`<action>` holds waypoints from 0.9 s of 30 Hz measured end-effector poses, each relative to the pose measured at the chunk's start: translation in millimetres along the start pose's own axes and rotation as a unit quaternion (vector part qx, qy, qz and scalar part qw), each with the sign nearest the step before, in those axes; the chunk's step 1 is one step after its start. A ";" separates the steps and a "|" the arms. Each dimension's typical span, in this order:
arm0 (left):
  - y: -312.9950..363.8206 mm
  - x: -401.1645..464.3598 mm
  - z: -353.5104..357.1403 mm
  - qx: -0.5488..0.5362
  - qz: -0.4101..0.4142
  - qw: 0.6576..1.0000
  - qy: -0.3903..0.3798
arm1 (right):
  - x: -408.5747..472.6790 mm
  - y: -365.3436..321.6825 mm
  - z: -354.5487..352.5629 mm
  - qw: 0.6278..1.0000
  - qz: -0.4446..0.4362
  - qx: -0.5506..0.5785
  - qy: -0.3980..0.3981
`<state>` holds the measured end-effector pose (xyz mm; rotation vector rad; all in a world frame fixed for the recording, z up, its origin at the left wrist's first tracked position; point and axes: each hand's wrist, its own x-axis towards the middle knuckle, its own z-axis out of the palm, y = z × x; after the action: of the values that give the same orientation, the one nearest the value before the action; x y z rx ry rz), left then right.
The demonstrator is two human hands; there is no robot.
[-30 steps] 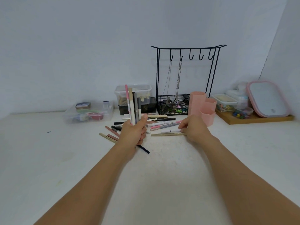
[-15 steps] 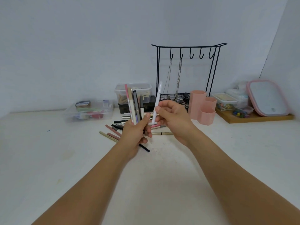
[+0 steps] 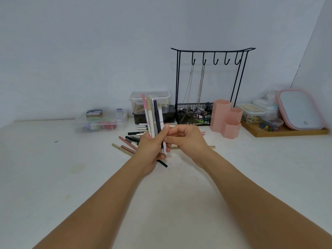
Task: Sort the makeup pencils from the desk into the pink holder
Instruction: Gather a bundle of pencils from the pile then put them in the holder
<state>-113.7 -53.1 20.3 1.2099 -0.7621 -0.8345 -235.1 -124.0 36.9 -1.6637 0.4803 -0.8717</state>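
Observation:
My left hand (image 3: 151,150) grips an upright bundle of makeup pencils (image 3: 152,117) in pink, beige, grey, black and white, above the middle of the white desk. My right hand (image 3: 188,141) is pressed against it from the right, fingers pinching the white pencil (image 3: 163,148) at the bundle's right side. Several loose pencils (image 3: 128,143) lie on the desk behind and left of my hands. The pink holder (image 3: 225,119), made of three hexagonal tubes, stands to the right behind my hands; its inside is hidden.
A black wire jewellery stand (image 3: 210,83) with hanging chains and a basket is behind the holder. Clear plastic boxes (image 3: 102,121) sit at the back left and centre (image 3: 150,103). A wooden tray (image 3: 291,132) with small containers and a pink-rimmed mirror (image 3: 301,109) is at the right.
My right hand lifted a white pencil from the desk pile and carried it left, into the bundle held by my left hand. The left hand stayed in place.

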 end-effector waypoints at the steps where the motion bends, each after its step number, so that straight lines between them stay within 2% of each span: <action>1: 0.0 0.6 -1.2 0.003 0.003 1.000 -0.006 | 0.6 1.0 0.1 1.000 -0.001 -0.010 -0.009; 3: 2.8 2.8 -4.7 0.006 0.012 1.000 -0.016 | 5.0 2.7 -4.1 0.999 0.012 -0.042 0.004; 5: 7.5 5.2 -8.4 -0.003 0.019 1.000 -0.016 | 9.8 9.0 -14.1 0.987 0.002 -0.144 0.068; 8: 11.4 5.7 -9.0 -0.038 0.010 0.999 -0.026 | 13.7 23.8 -36.5 0.913 -0.023 -0.386 0.131; 11: 11.7 5.0 -8.4 -0.061 0.001 0.998 -0.030 | 15.0 35.9 -51.8 0.871 0.021 -0.481 0.101; 14: 10.5 6.4 -6.7 -0.057 0.003 0.998 -0.011 | 15.7 40.9 -53.1 0.853 0.057 -0.516 0.057; 16: 10.1 6.6 -5.7 -0.048 0.001 0.999 0.004 | 15.4 39.6 -52.8 0.855 0.066 -0.511 0.057; 20: 8.6 7.7 -7.7 -0.044 -0.001 0.999 0.015 | 15.7 36.7 -57.4 0.863 0.088 -0.487 0.101; 25: 9.6 6.9 -8.0 -0.021 0.005 1.000 0.009 | 19.7 35.1 -80.4 0.862 0.141 -0.446 0.194; 27: 9.2 5.4 -6.6 -0.010 0.005 1.000 0.006 | 20.1 34.2 -85.9 0.867 0.151 -0.429 0.204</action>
<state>-104.2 -53.3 28.4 1.1916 -0.7479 -0.8245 -282.7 -203.4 17.5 -2.0949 1.5605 -0.8164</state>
